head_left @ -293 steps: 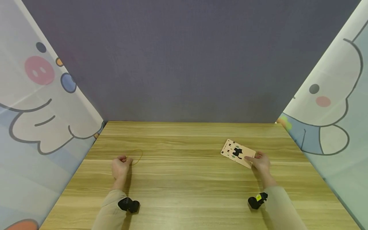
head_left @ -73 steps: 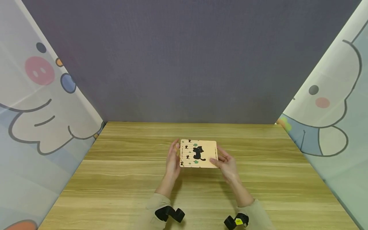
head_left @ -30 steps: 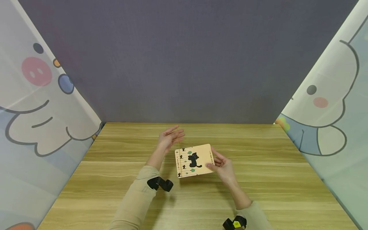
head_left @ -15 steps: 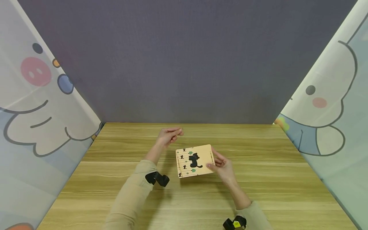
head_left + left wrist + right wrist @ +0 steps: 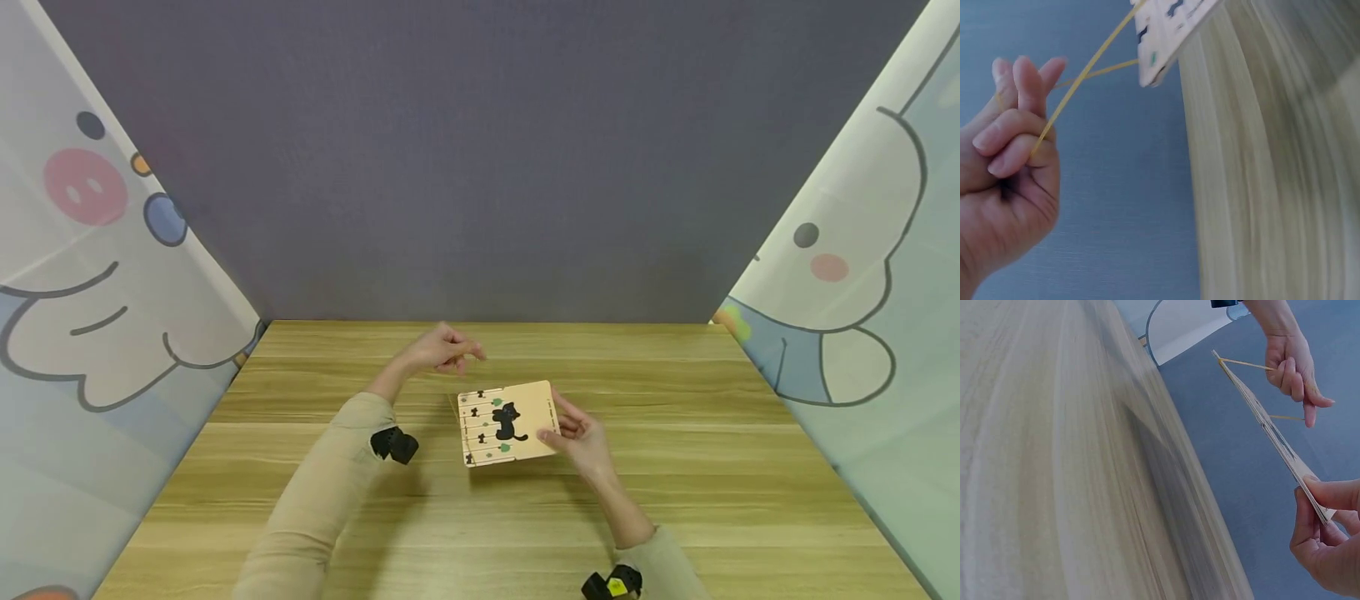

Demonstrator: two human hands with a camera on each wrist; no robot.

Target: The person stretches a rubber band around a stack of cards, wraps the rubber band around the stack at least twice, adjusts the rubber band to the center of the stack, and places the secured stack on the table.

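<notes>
My right hand (image 5: 588,446) pinches the right edge of a thin cream booklet (image 5: 498,423), thumb on top; it is printed with a black cat and small plants. Seen edge-on in the right wrist view, the booklet shows several thin layers and is held above the table. A yellow rubber band (image 5: 1075,86) runs from the booklet's left end to my left hand (image 5: 441,348). In the left wrist view, curled fingers hold the band stretched, and one strand crosses another. The left hand is beyond the booklet's far left corner, apart from it.
The wood-grain table (image 5: 675,500) lies under both hands. A dark grey panel (image 5: 480,167) rises at its back edge, and cartoon-printed sheets (image 5: 832,350) flank the sides. Each wrist carries a black camera (image 5: 395,445).
Both hands came from the sides to the middle with booklet and band. Lately the left hand moved up over the far corner, its spread fingers curling and turning; the right hand stayed nearly still.
</notes>
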